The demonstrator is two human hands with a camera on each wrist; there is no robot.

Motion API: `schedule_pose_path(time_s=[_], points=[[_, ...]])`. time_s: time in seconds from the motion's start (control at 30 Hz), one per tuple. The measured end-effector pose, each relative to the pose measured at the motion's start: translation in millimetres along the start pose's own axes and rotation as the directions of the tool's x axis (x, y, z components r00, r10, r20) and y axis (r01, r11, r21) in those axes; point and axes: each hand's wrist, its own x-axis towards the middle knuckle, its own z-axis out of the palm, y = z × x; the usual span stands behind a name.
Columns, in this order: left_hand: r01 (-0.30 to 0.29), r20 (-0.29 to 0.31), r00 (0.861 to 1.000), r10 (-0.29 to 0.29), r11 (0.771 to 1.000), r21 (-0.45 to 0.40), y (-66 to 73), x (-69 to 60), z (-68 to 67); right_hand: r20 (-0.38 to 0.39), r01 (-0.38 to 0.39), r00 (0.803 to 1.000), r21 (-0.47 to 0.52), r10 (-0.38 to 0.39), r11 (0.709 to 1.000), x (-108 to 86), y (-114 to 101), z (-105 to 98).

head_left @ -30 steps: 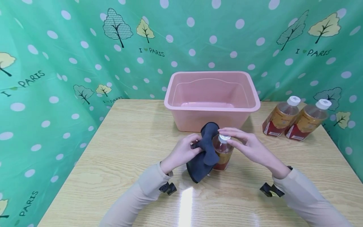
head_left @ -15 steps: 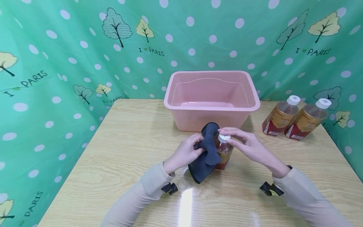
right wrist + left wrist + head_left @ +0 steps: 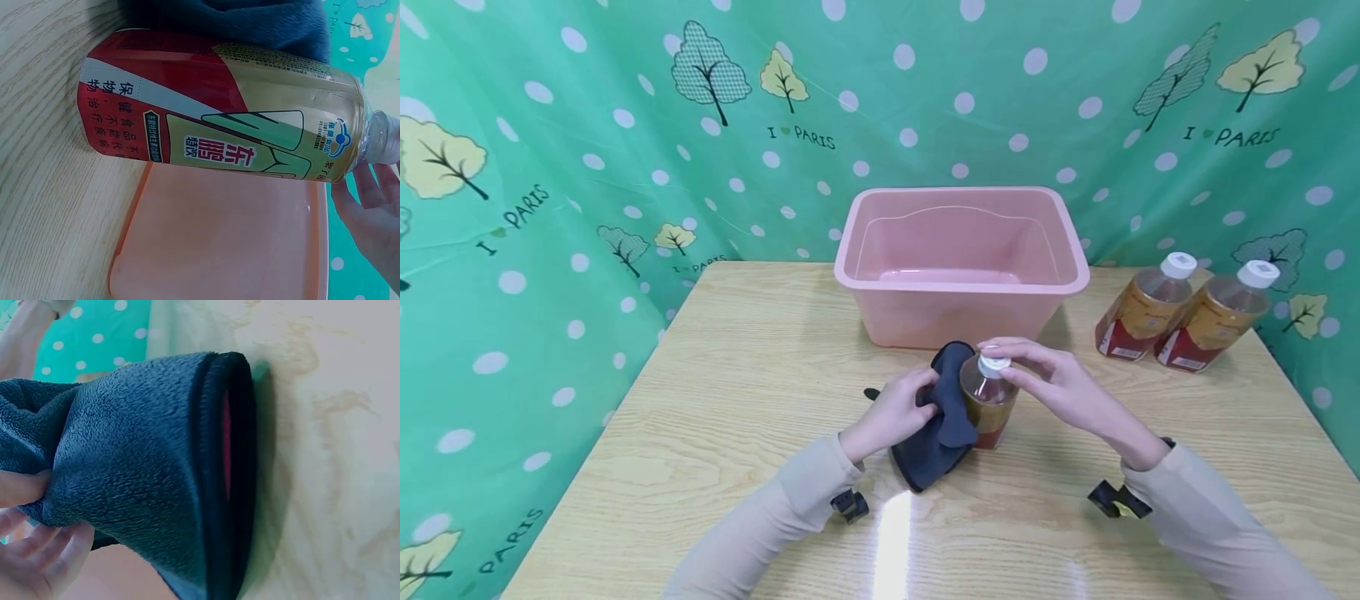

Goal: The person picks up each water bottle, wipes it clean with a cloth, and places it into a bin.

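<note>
A bottle of brown drink [image 3: 988, 398] with a gold and red label stands upright on the table. My right hand [image 3: 1060, 385] holds its white cap [image 3: 995, 363] between thumb and fingers. From the left, my left hand [image 3: 895, 415] grips a dark blue-grey plush cloth [image 3: 953, 423] with black edging, which lies against the bottle's side. Close up in the left wrist view, the cloth [image 3: 131, 450] is bunched between thumb and fingers, its edge hanging by the tabletop. The right wrist view shows the bottle's label [image 3: 225, 106] plainly.
Behind the bottle stands a pink plastic bin [image 3: 962, 289]. Two similar capped bottles, one on the left [image 3: 1142, 312] and one on the right [image 3: 1213, 321], stand at the table's right rear. A green dotted curtain [image 3: 910, 100] hangs round the back and sides.
The cloth has slid down and toward me along the bottle's left side, showing more of the bottle, and a dark end now pokes out behind my left hand. My right hand keeps its place.
</note>
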Motion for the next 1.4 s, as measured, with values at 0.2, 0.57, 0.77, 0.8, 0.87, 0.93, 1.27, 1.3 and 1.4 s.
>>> schedule_pose_path(time_s=[0.2,0.57,0.77,0.8,0.87,0.93,1.27,1.3,1.4], points=[[0.021,0.042,0.999,-0.022,0.999,0.028,-8.6,-0.2,5.8,0.020,-0.035,0.999,-0.008,0.035,0.999,1.0,-1.4,-1.4],[0.048,0.155,0.986,-0.060,0.996,0.080,-20.4,-0.2,12.5,-0.017,0.030,0.999,0.002,-0.030,1.000,3.3,-2.4,1.3],[0.058,0.173,0.982,-0.073,0.994,0.094,-21.8,-0.6,13.8,-0.021,0.010,1.000,0.008,-0.010,1.000,3.3,-3.3,1.2],[0.057,0.174,0.982,-0.073,0.994,0.095,-22.1,-0.6,13.9,-0.020,0.006,1.000,0.007,-0.006,1.000,3.4,-3.4,1.2],[0.057,0.175,0.982,-0.074,0.994,0.096,-22.5,-0.6,13.4,-0.020,0.001,1.000,0.004,-0.001,1.000,3.5,-3.5,1.1],[0.057,0.177,0.982,-0.074,0.994,0.099,-23.0,-0.6,12.8,-0.019,-0.005,1.000,0.003,0.005,1.000,3.4,-3.6,0.9],[0.029,0.109,0.993,-0.035,0.998,0.056,-9.6,2.6,-2.2,-0.001,-0.057,0.998,-0.011,0.057,0.998,1.7,-4.4,-0.2],[0.026,0.101,0.994,-0.031,0.998,0.051,-7.6,3.1,-3.9,0.000,-0.059,0.998,-0.012,0.059,0.998,1.5,-4.2,-0.2],[0.021,0.083,0.996,-0.025,0.999,0.047,-2.8,4.4,-8.2,0.001,-0.054,0.999,-0.008,0.054,0.999,1.0,-3.3,0.1]])
